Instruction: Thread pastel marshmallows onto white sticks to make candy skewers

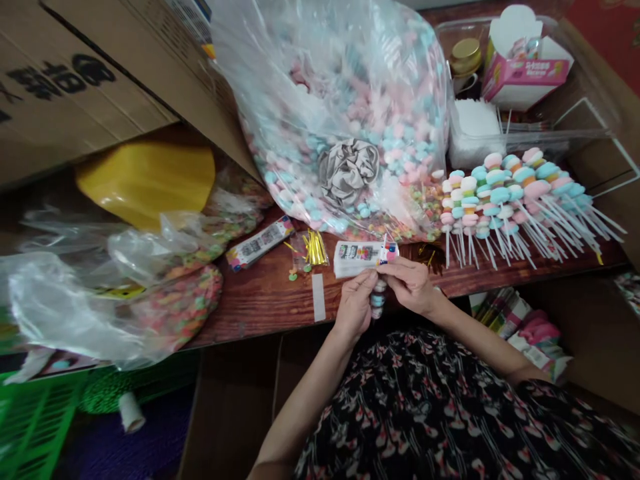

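Note:
At the table's front edge, a stick of pink, white and blue marshmallows (378, 301) hangs with its candy end down between my hands. My left hand (354, 305) is closed, thumb and fingers pinching it just above the candy. Fingertips of my right hand (413, 283) meet there too, pinched at the stick; any small thing between them is too small to make out. Right behind my fingers lies a stack of printed clear-and-white packaging bags (353, 265). Gold twist ties (316, 248) sit left of it, beside a white strip (319, 297).
A huge clear bag of marshmallows (400, 127) carries a grey scrunched cloth (350, 170). Finished marshmallow sticks (500, 193) are piled at right, before a clear plastic bin (600, 127). Bags of gummy candy (175, 307) and a cardboard box (90, 87) occupy the left.

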Demonstrator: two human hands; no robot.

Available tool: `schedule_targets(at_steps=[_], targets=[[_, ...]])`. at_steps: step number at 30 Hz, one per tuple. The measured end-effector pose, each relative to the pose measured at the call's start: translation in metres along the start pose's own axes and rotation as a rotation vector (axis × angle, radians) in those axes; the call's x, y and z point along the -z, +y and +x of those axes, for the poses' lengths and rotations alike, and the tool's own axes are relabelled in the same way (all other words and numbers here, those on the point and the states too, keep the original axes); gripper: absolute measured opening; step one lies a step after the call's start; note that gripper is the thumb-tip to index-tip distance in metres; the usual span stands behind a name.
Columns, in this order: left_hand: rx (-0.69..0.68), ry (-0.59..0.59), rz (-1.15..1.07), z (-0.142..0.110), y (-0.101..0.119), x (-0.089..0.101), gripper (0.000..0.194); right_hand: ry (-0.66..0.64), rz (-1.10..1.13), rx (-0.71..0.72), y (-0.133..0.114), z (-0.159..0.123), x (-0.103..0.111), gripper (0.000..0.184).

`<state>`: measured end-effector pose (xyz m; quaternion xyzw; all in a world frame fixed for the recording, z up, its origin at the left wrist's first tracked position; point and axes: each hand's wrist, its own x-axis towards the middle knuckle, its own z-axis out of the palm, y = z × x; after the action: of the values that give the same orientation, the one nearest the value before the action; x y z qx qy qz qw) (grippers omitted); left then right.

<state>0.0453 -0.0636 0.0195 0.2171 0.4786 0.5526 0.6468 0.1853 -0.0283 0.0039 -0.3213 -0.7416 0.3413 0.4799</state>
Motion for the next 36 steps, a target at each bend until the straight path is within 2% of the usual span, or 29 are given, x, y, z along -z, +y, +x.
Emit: schedule_targets(at_steps=[4,7,9,11,13,16,18,21,27,29,31,32,36], targets=[[-0.019,0.112,-0.037,0.004,0.001,-0.002,0.019,0.111,0.098,-0.156,-0.002,-0.003,-0.003,0.015],[-0.004,0.115,-0.018,0.004,0.001,-0.004,0.019,0.110,0.188,-0.242,-0.007,-0.004,-0.002,0.008],[0.011,0.079,0.004,0.003,0.002,-0.005,0.022,0.098,0.300,-0.329,-0.008,-0.002,0.000,0.018],[0.031,0.038,0.026,0.002,0.003,-0.005,0.025,0.087,0.422,-0.428,-0.007,0.000,0.002,0.039],[0.067,-0.009,0.062,0.002,0.006,-0.003,0.027,0.000,0.510,-0.501,-0.004,0.004,0.008,0.048],[0.191,-0.127,0.157,0.001,0.014,0.003,0.030,-0.190,0.536,-0.537,-0.003,0.011,0.019,0.029],[0.288,-0.218,0.204,0.000,0.020,0.007,0.033,-0.256,0.505,-0.506,-0.005,0.015,0.025,0.017],[0.341,-0.292,0.223,-0.002,0.025,0.009,0.039,-0.212,0.449,-0.462,-0.012,0.019,0.025,0.013],[0.196,-0.323,0.379,0.001,0.034,0.009,0.035,-0.029,0.259,-0.420,-0.020,0.021,0.013,0.015],[0.219,-0.303,0.336,0.004,0.038,0.010,0.034,0.058,0.179,-0.367,-0.019,0.020,0.016,0.011],[0.290,-0.277,0.226,0.006,0.042,0.011,0.032,0.089,0.034,-0.219,-0.018,0.019,0.022,0.011],[0.328,-0.273,0.177,0.007,0.043,0.011,0.031,0.046,-0.042,-0.105,-0.017,0.018,0.026,0.016],[0.488,-0.392,0.060,0.007,0.046,0.009,0.024,-0.252,-0.274,0.377,-0.007,0.020,0.032,0.033]])
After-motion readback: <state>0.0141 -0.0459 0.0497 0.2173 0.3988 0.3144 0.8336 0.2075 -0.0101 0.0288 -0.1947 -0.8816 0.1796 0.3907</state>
